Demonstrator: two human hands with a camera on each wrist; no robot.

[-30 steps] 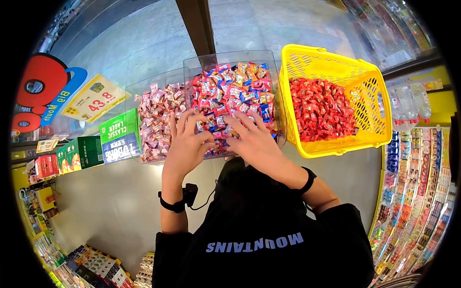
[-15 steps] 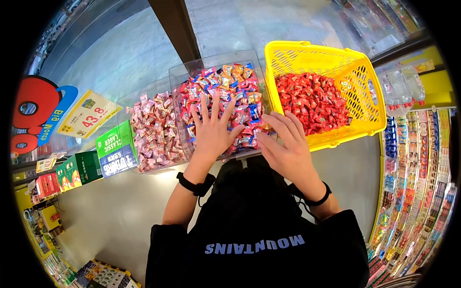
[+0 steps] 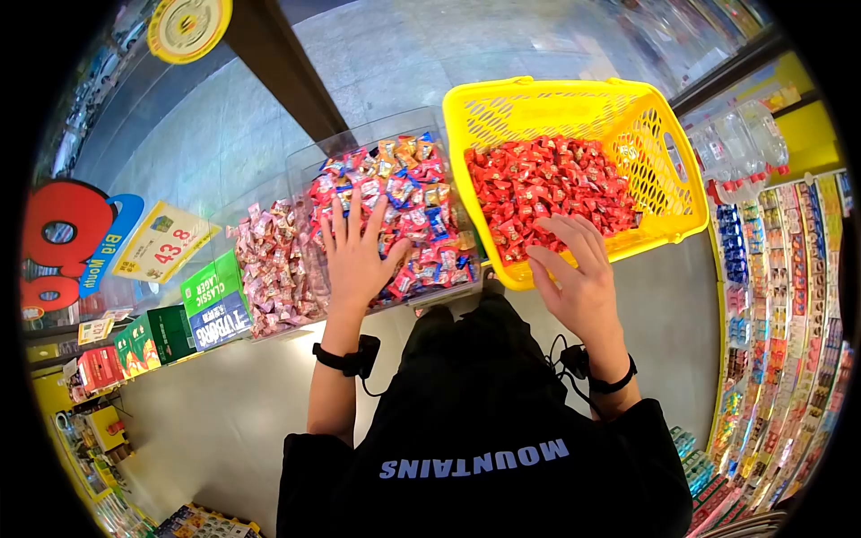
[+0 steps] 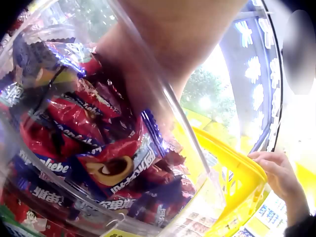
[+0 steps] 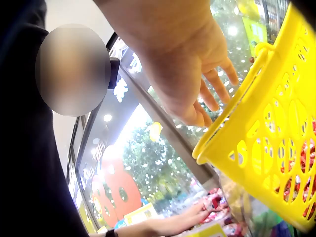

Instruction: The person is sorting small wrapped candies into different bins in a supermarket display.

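Observation:
My left hand [image 3: 359,260] lies with spread, straight fingers on wrapped candies [image 3: 421,220] in red, blue and orange wrappers. They fill a clear plastic bin [image 3: 309,161]. Close up in the left wrist view, some wrappers [image 4: 113,170] are red with blue ends. My right hand [image 3: 577,282] hangs over the near edge of a yellow basket [image 3: 691,202], fingers loosely bent and holding nothing. Red-wrapped candies [image 3: 547,179] cover the basket's bottom. From the right wrist, the fingers [image 5: 215,91] show beside the basket rim [image 5: 232,111].
Pink-wrapped candies [image 3: 273,269] fill another clear bin on the left. Beyond stand a green-and-blue beer carton [image 3: 215,305] and a price sign [image 3: 166,242]. Bottles [image 3: 735,148] stand right of the basket. A dark post [image 3: 282,72] rises behind the bins; stocked shelves [image 3: 780,341] line the right.
The right hand has moved from the mixed candies rightward to the basket edge. The left hand has gone from bent fingers to spread, flat ones on the candies. The head view has shifted.

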